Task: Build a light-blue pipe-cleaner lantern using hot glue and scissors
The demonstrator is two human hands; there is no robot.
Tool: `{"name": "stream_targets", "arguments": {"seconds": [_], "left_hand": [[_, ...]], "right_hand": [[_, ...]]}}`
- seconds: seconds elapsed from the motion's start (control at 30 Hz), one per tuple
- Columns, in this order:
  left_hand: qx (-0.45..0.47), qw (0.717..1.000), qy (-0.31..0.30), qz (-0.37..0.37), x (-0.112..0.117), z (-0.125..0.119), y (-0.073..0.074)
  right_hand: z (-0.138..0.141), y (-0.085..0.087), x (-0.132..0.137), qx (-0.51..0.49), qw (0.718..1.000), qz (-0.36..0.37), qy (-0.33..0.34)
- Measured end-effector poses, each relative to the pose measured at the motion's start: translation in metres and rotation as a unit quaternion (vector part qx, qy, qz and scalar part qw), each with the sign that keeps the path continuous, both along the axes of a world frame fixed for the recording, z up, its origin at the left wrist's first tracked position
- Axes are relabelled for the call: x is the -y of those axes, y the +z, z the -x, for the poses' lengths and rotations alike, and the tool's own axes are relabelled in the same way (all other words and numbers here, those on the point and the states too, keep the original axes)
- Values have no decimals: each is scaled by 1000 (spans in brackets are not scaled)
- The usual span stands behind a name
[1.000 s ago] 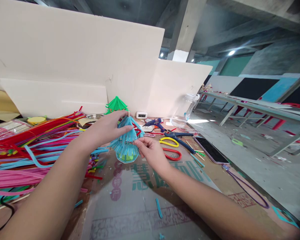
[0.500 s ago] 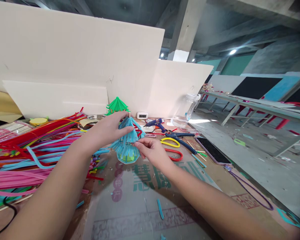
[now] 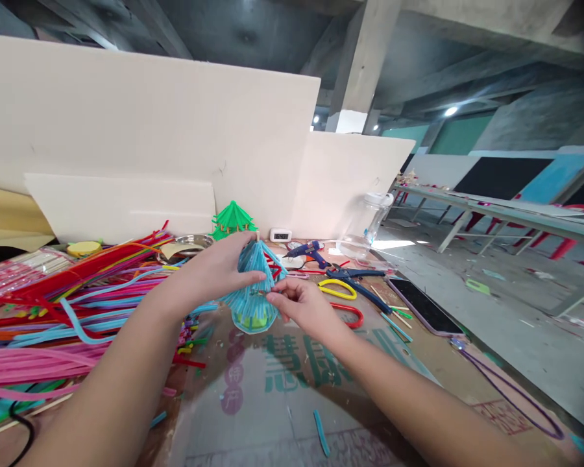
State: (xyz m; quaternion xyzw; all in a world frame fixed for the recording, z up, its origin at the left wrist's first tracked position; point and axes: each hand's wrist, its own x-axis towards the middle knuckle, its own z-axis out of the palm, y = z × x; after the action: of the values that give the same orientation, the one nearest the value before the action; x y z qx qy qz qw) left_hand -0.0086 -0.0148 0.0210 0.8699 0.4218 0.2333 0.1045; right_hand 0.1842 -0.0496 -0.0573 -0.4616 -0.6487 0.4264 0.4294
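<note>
A small tiered pagoda model (image 3: 247, 301), made of light blue pipe cleaners with a yellow-green base, stands upright on the printed cardboard (image 3: 253, 402). My left hand (image 3: 219, 266) wraps its far side near the peak, thumb laid across the front of the upper roof. From the right, my right hand (image 3: 304, 301) pinches with thumb and index finger at the edge between the two roofs. Whatever lies between those fingertips is too small to make out. Behind the model, a green pipe-cleaner pagoda (image 3: 233, 217) is partly covered by my left hand.
Bundles of coloured pipe cleaners (image 3: 78, 350) spread over the left side. To the right lie a blue glue gun (image 3: 305, 250), pliers (image 3: 365, 288), scissors with a yellow handle (image 3: 338, 289) and a phone (image 3: 425, 306). A clear bottle (image 3: 365, 227) and small clock (image 3: 281, 235) stand behind.
The view has tilted up slightly, so everything sits lower in the picture. Both hands stay at the blue model; my right fingers have shifted only slightly at the roof edge.
</note>
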Motion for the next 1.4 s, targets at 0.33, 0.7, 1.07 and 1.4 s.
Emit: {"name": "stream_targets", "arguments": {"seconds": [0.33,0.7,1.07,1.4], "left_hand": [[36,999,3,-26,0,-6,-8],[10,1000,-12,-22,2,-6,-4],[-13,999,26,-40,4,-16,-6],[-6,999,18,-45,1,-14,-8]], "right_hand": [[-4,-11,-6,-18,1000,-9,-13],[0,-7,-1,-26,999,-5,-26],[2,-6,1,-37,999,-19,-10],[3,-8,3,-48,998,-29,-31]]}}
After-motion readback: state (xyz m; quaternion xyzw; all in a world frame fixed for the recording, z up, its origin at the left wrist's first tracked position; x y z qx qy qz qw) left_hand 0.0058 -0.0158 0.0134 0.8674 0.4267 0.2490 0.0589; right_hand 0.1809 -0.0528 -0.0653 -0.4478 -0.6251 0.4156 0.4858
